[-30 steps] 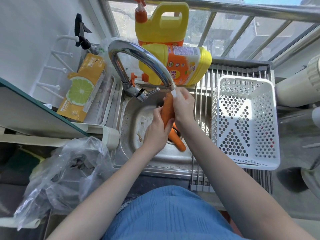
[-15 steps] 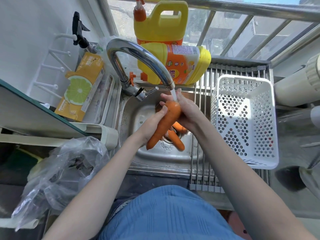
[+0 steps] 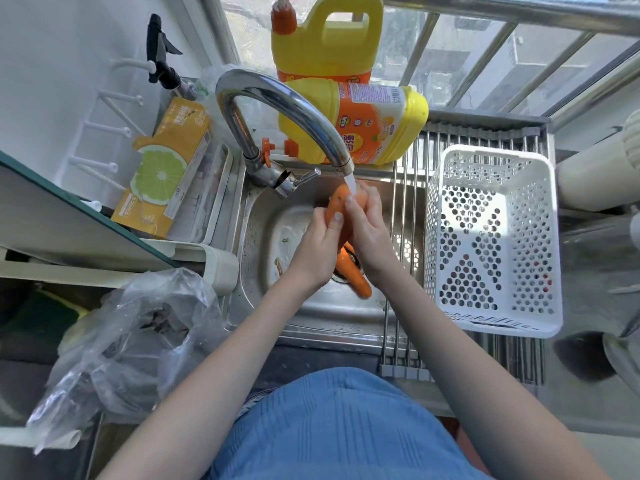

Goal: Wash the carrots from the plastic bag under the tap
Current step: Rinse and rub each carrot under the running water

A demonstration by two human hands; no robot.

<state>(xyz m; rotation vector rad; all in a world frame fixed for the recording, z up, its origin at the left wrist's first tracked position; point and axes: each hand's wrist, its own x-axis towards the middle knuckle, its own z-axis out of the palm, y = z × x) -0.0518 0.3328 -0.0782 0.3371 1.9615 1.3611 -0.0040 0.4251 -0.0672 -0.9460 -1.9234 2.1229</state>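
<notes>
Left hand: the left hand (image 3: 317, 252) wraps its fingers round the lower part of a carrot (image 3: 338, 206), thumb pressed on its skin.
Right hand: the right hand (image 3: 367, 228) clasps the same carrot from the other side, fingers curled over its upper part near the thick end.
Carrot in hand: it stands steeply between the two hands, thick end up, right under the spout.
Water: a white stream (image 3: 352, 184) runs from the tap (image 3: 282, 107) onto the top of the carrot, so the rinse is under way.
Step in hand: this looks like rubbing one carrot clean under the running water; how clean it is I cannot tell.
Other carrots: another carrot (image 3: 355, 277) lies in the bottom of the sink (image 3: 263, 237) by the drain, below the hands; a further orange piece shows just behind it, partly hidden. Whether these are already rinsed or waiting cannot be told.
Plastic bag: the plastic bag (image 3: 138, 341) sits crumpled on the counter left of the sink, well apart from the hands. Only dark bits show through it and no orange, so it looks emptied, though its inside is not fully visible.
Basket: the white basket (image 3: 490, 237) on the rack right of the sink appears to hold no carrots.
Progress: roughly midway by my reading, with carrots out of the bag and one being washed.
Left to do: finishing this carrot, handling those in the sink, and probably setting them aside.
</notes>
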